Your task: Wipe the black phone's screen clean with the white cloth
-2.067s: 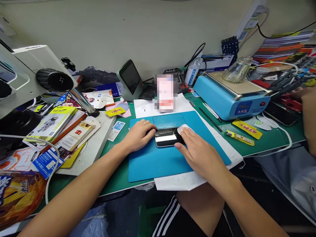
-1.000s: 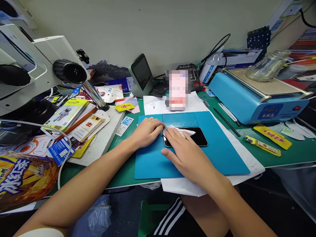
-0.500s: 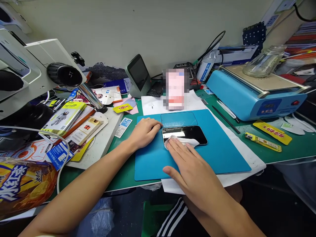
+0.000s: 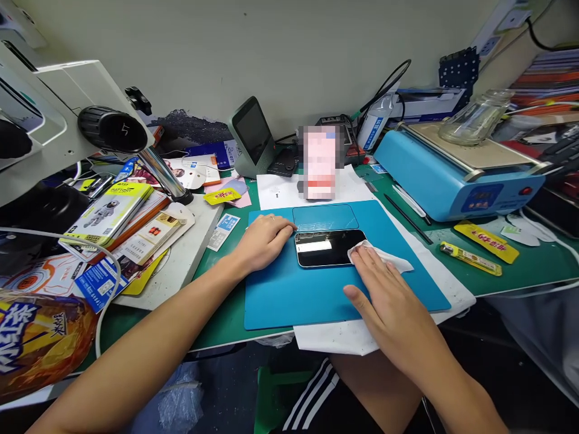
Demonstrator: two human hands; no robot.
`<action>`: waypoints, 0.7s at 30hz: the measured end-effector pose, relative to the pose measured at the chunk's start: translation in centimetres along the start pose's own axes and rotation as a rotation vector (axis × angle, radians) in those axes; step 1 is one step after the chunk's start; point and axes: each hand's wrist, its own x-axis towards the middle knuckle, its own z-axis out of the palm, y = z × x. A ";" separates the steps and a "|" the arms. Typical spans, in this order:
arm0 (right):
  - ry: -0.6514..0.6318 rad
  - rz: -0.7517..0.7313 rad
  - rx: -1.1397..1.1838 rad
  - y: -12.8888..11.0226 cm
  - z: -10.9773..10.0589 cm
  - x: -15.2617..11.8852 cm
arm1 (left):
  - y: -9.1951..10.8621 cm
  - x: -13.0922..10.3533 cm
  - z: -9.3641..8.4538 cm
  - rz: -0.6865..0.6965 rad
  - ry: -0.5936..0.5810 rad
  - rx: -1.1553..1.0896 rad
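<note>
A phone (image 4: 323,250) with a dark, glossy screen lies flat on the blue mat (image 4: 280,301). My right hand (image 4: 389,295) presses a white cloth (image 4: 398,259) with its fingertips over the phone's right end, the cloth spreading past it onto the mat. Resting at the mat's left edge, my left hand (image 4: 266,241) has its fingers curled together, fingertips by the phone's upper left corner; whatever they may hold is hidden. Just behind the phone lies a clear, thin glass sheet (image 4: 325,217).
Behind the mat stand a blurred pink-screened device (image 4: 320,163) and a small display (image 4: 256,135). A blue machine (image 4: 456,175) carries a glass jar (image 4: 477,117) at right. The microscope stand (image 4: 165,175) and stacked boxes (image 4: 106,214) occupy the left.
My right hand has slid the cloth rightward, from the phone's left part to its right end, uncovering the left part of the screen. My left hand has stayed in place.
</note>
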 end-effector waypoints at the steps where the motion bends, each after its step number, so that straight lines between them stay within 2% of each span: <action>1: 0.011 0.014 -0.001 -0.4 0.1 -0.2 | 0.0 0.0 0.0 -0.003 0.001 -0.002; 6: -0.016 0.061 0.022 -0.7 -0.1 -0.4 | -0.2 0.0 0.2 0.007 -0.020 -0.021; 11: -0.143 0.088 0.098 1.3 -1.5 2.2 | -0.3 0.0 0.3 -0.001 -0.022 -0.053; 14: -0.189 0.095 0.123 1.5 -2.1 3.7 | -0.2 0.0 0.3 -0.017 -0.019 -0.069; 17: -0.181 0.081 0.119 0.5 -1.9 4.5 | 0.0 0.1 0.3 -0.021 -0.019 -0.076; 21: -0.165 -0.034 0.137 -2.4 -1.2 5.1 | 0.0 0.2 0.4 -0.021 -0.006 -0.070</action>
